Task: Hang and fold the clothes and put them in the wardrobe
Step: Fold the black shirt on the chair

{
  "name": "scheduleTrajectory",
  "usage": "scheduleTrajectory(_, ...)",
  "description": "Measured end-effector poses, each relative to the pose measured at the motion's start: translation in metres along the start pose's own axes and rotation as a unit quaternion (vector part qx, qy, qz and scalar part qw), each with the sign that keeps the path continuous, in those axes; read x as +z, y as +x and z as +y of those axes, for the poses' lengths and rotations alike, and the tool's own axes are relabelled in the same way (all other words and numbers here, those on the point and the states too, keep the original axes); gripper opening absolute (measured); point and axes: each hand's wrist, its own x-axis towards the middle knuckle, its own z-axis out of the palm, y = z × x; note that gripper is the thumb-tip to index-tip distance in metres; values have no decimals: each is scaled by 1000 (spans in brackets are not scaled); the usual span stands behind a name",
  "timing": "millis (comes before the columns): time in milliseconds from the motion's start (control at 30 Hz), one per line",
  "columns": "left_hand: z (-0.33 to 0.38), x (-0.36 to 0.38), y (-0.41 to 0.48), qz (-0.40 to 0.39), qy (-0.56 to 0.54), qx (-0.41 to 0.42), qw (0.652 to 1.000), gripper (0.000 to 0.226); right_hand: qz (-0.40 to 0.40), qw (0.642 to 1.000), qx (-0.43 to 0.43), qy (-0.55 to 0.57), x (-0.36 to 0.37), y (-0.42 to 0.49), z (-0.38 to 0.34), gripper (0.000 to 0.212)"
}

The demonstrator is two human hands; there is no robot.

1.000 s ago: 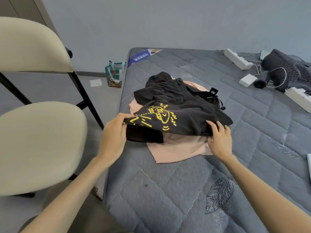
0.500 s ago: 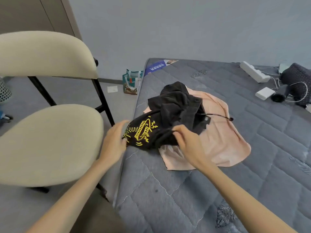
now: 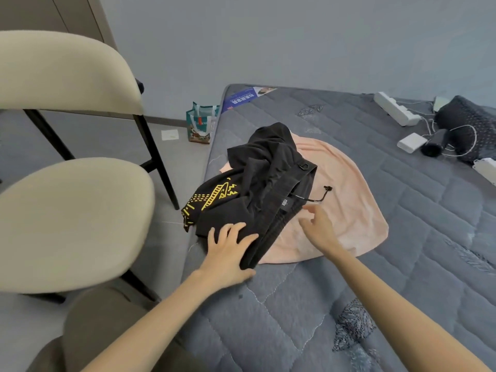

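Observation:
A heap of black clothes (image 3: 268,181) lies at the left edge of the grey mattress (image 3: 308,312). One black piece carries a yellow print (image 3: 212,197) and hangs a little over the edge. Under the heap is a flat peach garment (image 3: 349,200). My left hand (image 3: 228,253) rests flat on the near end of the black heap, fingers spread. My right hand (image 3: 319,226) hovers over the peach cloth beside the black waistband with its drawstring (image 3: 319,196); its fingers are relaxed and hold nothing.
A cream chair (image 3: 72,210) stands close on the left of the mattress. A small shopping bag (image 3: 201,126) sits on the floor by the far corner. White power strips (image 3: 397,112), a charger (image 3: 410,142), cables and a dark dotted bag (image 3: 472,127) lie at the far right.
The black clothes have been pulled left off the peach garment and bunched at the mattress edge. My right hand let go of them and my left hand moved onto the near end.

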Motion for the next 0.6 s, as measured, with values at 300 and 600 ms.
scheduleTrajectory(300, 14, 24, 24, 4, 95, -92, 991, 79, 10, 990, -99, -102, -3, 24, 3, 44)
scheduleTrajectory(600, -13, -26, 23, 120, 110, -71, 984, 30, -8, 934, -173, -312, 5, 26, -18, 84)
